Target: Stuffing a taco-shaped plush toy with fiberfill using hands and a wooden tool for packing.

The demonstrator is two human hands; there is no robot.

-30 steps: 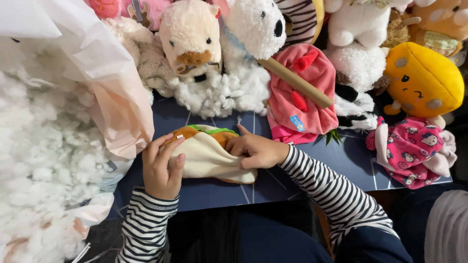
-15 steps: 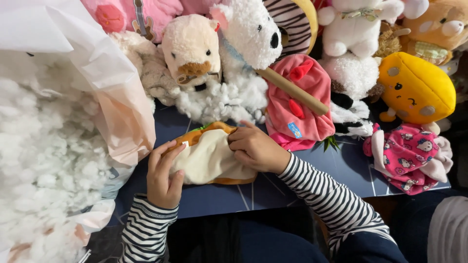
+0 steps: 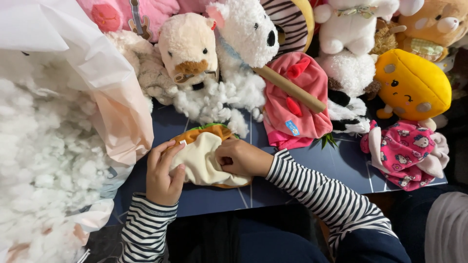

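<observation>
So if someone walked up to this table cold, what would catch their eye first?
Probably the big heap of white stuffing spilling from a pale bag on the left. Then the two hands in the middle: the left hand and right hand grip a flat cream and orange plush. Behind them, a yellow plush glows at far right.

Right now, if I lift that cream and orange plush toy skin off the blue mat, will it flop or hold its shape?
The cream and orange plush toy skin will probably flop: it lies flat and creased under the left hand and right hand. It likely weighs little, looking barely stuffed. Soft fabric shouldn't roll or slip.
</observation>
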